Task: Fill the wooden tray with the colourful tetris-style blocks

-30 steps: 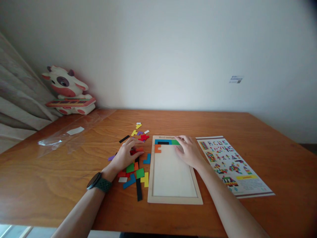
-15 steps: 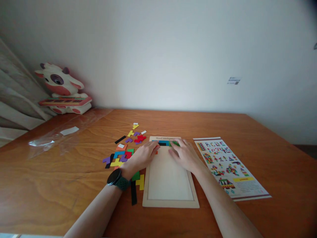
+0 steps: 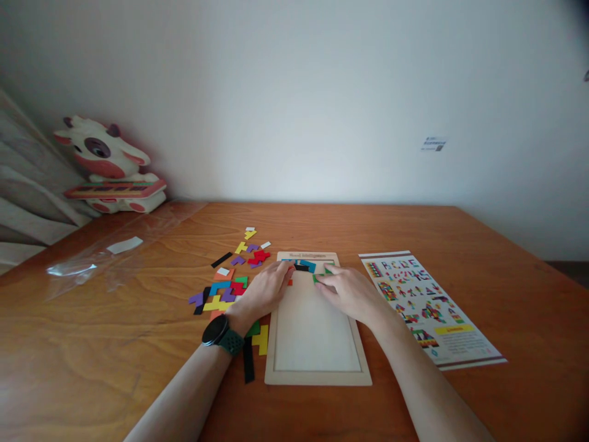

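A shallow wooden puzzle tray lies flat on the table between my arms. At its far end are a blue puzzle piece and a black puzzle piece, both slightly tilted. My left hand rests over the far left corner, fingers curled together on a red-orange puzzle piece, which they mostly hide. Between the thumb and finger of my right hand is a green puzzle piece, partly covered, at the far right of the tray.
Several loose coloured pieces, among them a yellow one and a long black one, lie left of the tray. A printed pattern sheet is on the right. Clear plastic wrapping and a cow-shaped toy keyboard stand farther left.
The green piece has come away from the blue one, moving right and nearer with my right hand. The blue and black pieces have turned a little out of line.
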A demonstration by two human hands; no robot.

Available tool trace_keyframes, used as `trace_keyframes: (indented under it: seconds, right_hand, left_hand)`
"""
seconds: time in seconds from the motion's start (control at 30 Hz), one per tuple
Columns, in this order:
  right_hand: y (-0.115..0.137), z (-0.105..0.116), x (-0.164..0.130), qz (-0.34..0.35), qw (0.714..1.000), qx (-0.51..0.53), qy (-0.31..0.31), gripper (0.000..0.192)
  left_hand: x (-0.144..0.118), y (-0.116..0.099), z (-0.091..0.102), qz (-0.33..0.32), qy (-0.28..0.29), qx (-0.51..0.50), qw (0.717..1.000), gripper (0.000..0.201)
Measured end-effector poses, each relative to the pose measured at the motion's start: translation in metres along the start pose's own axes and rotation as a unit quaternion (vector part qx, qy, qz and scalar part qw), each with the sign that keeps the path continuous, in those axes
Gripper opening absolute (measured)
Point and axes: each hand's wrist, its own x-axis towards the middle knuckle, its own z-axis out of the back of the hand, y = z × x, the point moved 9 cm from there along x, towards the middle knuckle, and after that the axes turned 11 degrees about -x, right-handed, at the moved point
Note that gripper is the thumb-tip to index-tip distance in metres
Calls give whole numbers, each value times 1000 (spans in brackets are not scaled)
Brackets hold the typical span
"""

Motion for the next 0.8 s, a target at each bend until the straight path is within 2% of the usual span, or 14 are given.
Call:
trace_keyframes:
  seconds: [0.1, 0.3, 0.47, 0.57, 0.63, 0.8]
  right_hand:
    - [5, -2, -1, 12, 1000, 0, -4, 28]
    - [0, -10, 0, -15, 1000, 26, -2, 32]
    - [-12, -6, -1, -59, 998, 24, -13, 48]
    - [-17, -7, -2, -74, 997, 18, -8, 51]
    - [-14, -6, -1, -62, 997, 23, -25, 47]
    - [5, -1, 3, 24, 996, 49, -66, 27]
  left_hand:
    - [-1, -4, 0, -19, 1, -2, 1000, 33]
    - [-2, 0, -2, -31, -5, -1, 999, 32]
    - [-4, -3, 0, -48, -12, -1, 999, 30]
    - [-4, -7, 0, -53, -3, -3, 999, 29]
    - [-4, -10, 2, -58, -6, 4, 998, 28]
    - [-3, -7, 7, -28, -29, 27, 999, 28]
